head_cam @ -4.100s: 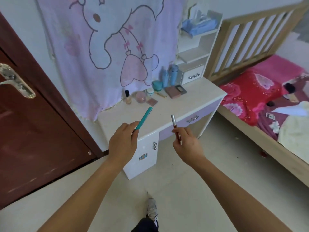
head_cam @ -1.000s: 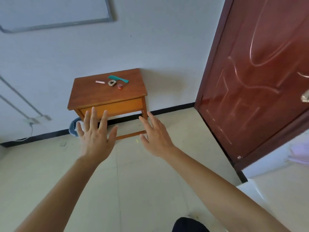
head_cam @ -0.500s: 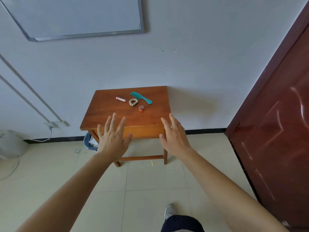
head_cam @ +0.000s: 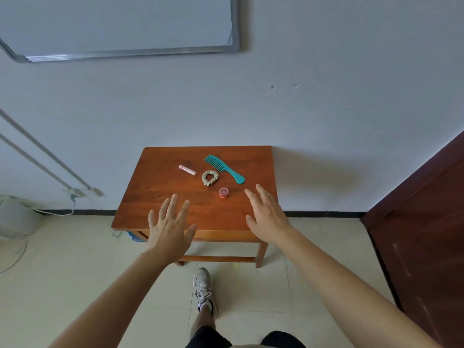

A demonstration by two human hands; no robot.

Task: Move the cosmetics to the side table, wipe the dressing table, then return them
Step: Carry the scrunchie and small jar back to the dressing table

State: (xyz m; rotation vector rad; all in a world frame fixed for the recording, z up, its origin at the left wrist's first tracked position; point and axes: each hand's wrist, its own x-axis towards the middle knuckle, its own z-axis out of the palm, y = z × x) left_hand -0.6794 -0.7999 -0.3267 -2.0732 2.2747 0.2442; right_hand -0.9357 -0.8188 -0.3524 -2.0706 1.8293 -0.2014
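Observation:
A brown wooden side table (head_cam: 155,197) stands against the white wall. On its top lie a teal comb (head_cam: 223,168), a pink tube (head_cam: 187,170), a pale green hair scrunchie (head_cam: 210,177) and a small red round jar (head_cam: 223,192). My left hand (head_cam: 170,227) hovers over the table's front edge, fingers spread, holding nothing. My right hand (head_cam: 267,214) hovers at the table's right front, fingers straight and empty, just right of the red jar. The dressing table is out of view.
A dark red door (head_cam: 421,237) stands at the right. A whiteboard (head_cam: 120,26) hangs on the wall above. A white bag (head_cam: 15,217) and a cable lie on the floor at the left. My shoe (head_cam: 203,287) is on the tiled floor before the table.
I held a comb and a pencil by the dressing table; now both hands are empty. Over the last second I have stepped closer to the side table, and my hands now reach over it.

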